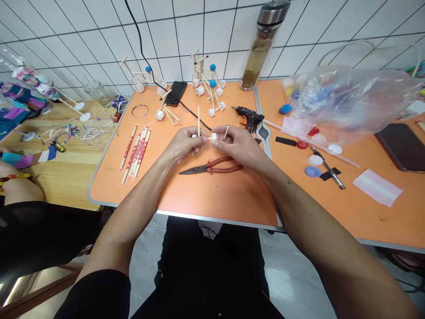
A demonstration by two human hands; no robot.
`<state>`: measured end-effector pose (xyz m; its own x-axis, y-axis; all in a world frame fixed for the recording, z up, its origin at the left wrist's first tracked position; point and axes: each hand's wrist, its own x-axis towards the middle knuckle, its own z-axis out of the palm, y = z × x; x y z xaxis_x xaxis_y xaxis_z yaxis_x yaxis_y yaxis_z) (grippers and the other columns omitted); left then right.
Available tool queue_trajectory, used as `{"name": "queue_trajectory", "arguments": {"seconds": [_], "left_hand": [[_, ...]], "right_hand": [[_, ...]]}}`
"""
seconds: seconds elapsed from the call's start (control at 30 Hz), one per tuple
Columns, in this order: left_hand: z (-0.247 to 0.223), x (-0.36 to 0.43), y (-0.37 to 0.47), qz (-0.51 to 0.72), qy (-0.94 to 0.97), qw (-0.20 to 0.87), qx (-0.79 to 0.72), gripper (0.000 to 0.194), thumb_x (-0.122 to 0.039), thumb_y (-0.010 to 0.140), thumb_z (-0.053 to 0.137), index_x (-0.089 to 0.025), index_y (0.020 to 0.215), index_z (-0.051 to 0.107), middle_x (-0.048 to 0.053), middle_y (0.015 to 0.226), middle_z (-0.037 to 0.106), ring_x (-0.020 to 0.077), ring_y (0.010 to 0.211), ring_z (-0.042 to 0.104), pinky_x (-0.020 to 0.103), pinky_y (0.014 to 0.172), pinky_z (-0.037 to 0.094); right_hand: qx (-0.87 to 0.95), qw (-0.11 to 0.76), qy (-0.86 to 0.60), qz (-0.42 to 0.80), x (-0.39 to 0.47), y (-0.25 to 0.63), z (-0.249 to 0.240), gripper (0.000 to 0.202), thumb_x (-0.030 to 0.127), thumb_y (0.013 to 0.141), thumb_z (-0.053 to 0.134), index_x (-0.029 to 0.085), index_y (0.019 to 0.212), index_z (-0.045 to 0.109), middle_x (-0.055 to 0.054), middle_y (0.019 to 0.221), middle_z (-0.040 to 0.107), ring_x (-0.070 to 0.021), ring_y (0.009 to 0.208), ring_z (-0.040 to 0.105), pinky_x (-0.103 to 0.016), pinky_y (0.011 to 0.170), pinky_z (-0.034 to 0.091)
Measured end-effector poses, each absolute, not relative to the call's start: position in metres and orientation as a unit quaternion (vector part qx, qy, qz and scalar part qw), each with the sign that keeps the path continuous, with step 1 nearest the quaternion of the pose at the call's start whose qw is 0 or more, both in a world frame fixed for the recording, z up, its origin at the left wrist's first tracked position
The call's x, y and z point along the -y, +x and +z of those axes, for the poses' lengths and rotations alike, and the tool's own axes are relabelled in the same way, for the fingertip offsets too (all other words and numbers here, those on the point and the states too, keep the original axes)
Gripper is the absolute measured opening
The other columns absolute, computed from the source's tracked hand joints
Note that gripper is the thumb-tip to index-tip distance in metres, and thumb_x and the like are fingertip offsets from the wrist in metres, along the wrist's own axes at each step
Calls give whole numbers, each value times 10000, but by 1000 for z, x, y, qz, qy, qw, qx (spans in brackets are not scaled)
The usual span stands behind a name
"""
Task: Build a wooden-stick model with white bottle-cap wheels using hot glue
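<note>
Holding a small white-ended stick frame point(214, 136) over the orange table point(215, 199), near red-handled pliers point(210, 168), with fingers of left hand point(186, 144) and right hand point(238, 144) clamped on it; possibly risking a loosened joint or snapped stick through uneven squeezing or twisting.

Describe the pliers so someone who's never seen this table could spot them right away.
Start at the orange table against the white tiled wall, then find the person's left hand and right hand above it. The pliers lie just on the near side of those hands, dark pointed nose to the left. Unlike the black glue gun beyond the right hand, they have two reddish-brown handles.
</note>
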<state>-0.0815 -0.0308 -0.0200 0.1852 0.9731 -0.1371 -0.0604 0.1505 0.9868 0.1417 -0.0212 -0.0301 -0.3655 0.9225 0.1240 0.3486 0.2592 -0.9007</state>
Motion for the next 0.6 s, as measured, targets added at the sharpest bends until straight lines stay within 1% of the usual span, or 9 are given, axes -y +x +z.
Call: {"name": "queue_trajectory", "arguments": {"seconds": [0.07, 0.17, 0.27, 0.33, 0.4, 0.47, 0.6], "left_hand": [[-19, 30, -82, 441, 480, 589, -477, 171, -185, 703, 853, -149, 828, 741, -58, 591, 621, 47, 435, 489, 189, 406, 343], [-19, 29, -83, 449, 475, 580, -485, 149, -158, 692, 843, -145, 803, 745, -49, 598, 634, 51, 447, 503, 188, 409, 358], [-21, 28, -82, 445, 475, 579, -491, 119, -140, 699, 825, -138, 792, 749, -35, 612, 657, 57, 456, 519, 186, 407, 375], [-22, 29, -80, 434, 478, 584, -493, 106, -136, 713, 819, -136, 794, 750, -26, 626, 677, 60, 459, 531, 186, 410, 390], [-23, 31, -77, 416, 482, 594, -492, 100, -136, 726, 821, -134, 797, 751, -9, 667, 714, 61, 474, 550, 185, 426, 422], [-24, 33, -74, 401, 488, 603, -487, 97, -135, 734, 825, -130, 798, 753, 8, 708, 743, 62, 495, 570, 184, 449, 455], [-25, 36, -71, 392, 490, 611, -482, 106, -125, 739, 832, -126, 812, 754, 28, 758, 773, 70, 525, 609, 188, 477, 498]], "right_hand": [[721, 353, -435, 409, 20, 144, -31, 584, 490, 900, 806, 164, 1382, 760, -45, 989, 733, -201, 836, 624, -363, 780, 514], [704, 390, -431, 407, 16, 149, -33, 490, 418, 947, 767, 219, 1395, 752, -54, 1037, 754, -217, 881, 676, -377, 799, 582], [647, 445, -442, 433, 12, 151, -33, 330, 372, 976, 752, 250, 1283, 765, -47, 1030, 764, -192, 845, 707, -357, 766, 637], [611, 475, -440, 456, 11, 152, -31, 234, 355, 966, 787, 245, 1171, 760, -43, 1006, 779, -167, 804, 718, -336, 756, 662], [588, 494, -428, 477, 12, 151, -28, 188, 352, 944, 838, 239, 1059, 740, -41, 964, 795, -154, 776, 730, -316, 746, 675], [574, 504, -415, 494, 14, 150, -25, 222, 374, 923, 886, 234, 976, 723, -45, 940, 808, -149, 773, 746, -299, 738, 682], [576, 514, -390, 501, 17, 146, -21, 334, 491, 884, 955, 232, 906, 745, -30, 868, 780, -158, 777, 762, -297, 736, 691]]}}
